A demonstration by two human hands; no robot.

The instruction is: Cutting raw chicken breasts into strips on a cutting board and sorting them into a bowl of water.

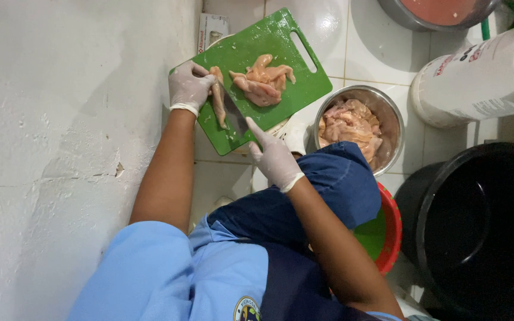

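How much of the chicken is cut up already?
Done: a metal bowl holds a pile of chicken pieces. In hand: the left hand steadies a strip on the green cutting board while the right hand works the knife. Left: a larger uncut piece.

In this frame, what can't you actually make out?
- Knife handle: head view, covered by the gloved right hand.
- Red basin contents: mostly behind the blue-clad knee and right arm.
- Black bucket: interior too dark to see; cut off by the right edge.
- Metal pot with pinkish contents: cut off by the top edge.
- Left hand fingertips on the chicken strip: grip hidden by the glove's back.
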